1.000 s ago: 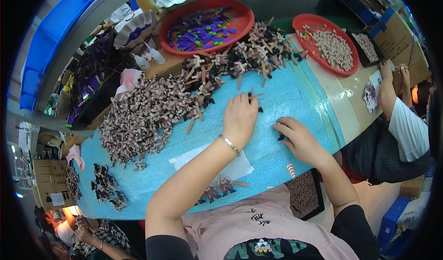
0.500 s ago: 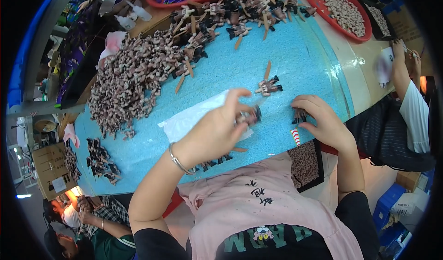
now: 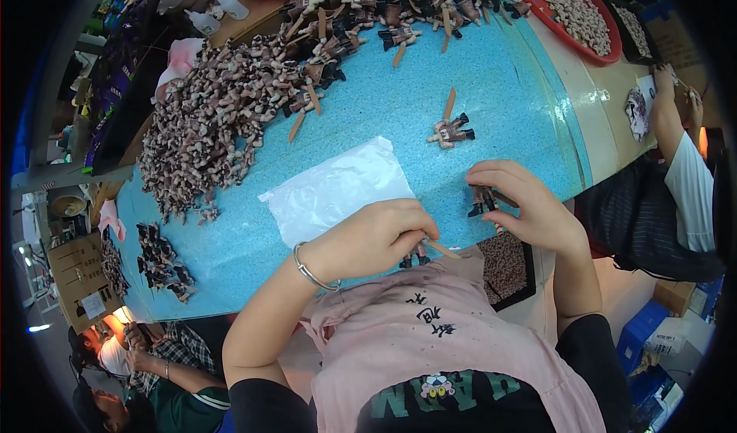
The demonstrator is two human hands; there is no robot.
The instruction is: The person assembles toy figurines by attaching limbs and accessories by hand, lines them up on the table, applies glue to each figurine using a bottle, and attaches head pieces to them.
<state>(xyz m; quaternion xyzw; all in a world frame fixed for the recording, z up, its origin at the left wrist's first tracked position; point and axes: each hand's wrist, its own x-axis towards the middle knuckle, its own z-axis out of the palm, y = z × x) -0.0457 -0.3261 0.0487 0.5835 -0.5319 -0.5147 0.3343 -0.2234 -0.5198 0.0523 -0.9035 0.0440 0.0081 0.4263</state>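
Over the front edge of the blue mat, my left hand [image 3: 376,237] has its fingers pinched on a small doll figurine [image 3: 416,258] with black legs. A flat wooden stick [image 3: 443,250] juts out beside it; the fingers cover most of the figurine. To the right, my right hand [image 3: 526,206] closes thumb and fingers round another dark-legged figurine [image 3: 480,200], partly hidden, with a stick by it. Beyond both hands a finished-looking figurine on a wooden stick [image 3: 451,131] lies on the mat. Left of it lies a white plastic sheet [image 3: 338,183].
A big heap of small figurine parts [image 3: 207,126] covers the mat's left. Figurines with sticks [image 3: 384,11] pile up at the back. A red tray [image 3: 572,18] of pale pieces stands far right, and a black tray [image 3: 503,268] sits below the front edge. Other people work at both sides.
My left hand has come down toward the front edge, uncovering more of the white sheet. My right hand has shifted slightly left, and its figurine has turned; the striped piece below it is now mostly hidden.
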